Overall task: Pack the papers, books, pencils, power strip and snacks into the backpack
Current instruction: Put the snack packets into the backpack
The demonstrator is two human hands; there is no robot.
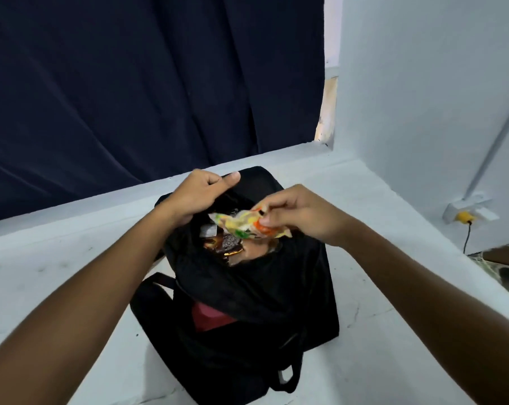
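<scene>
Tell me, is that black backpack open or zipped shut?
Open: the left hand holds the backpack mouth apart, and snack packets show inside.

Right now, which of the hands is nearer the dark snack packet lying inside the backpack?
Left, by a small margin. The left hand grips the backpack opening's rim just above the dark snack packet; the right hand pinches a colourful snack wrapper above and right of it.

You have one black backpack (247,311) on the tabletop (57,273), open at its 12 o'clock end. Two snack packets show: one yellow-and-orange packet (247,226) at the opening, and one dark brown packet (227,245) inside, at its 7 o'clock. Two hands are in view, one left hand (200,194) and one right hand (300,214). One yellow plug (463,216) sits at 3 o'clock.
</scene>
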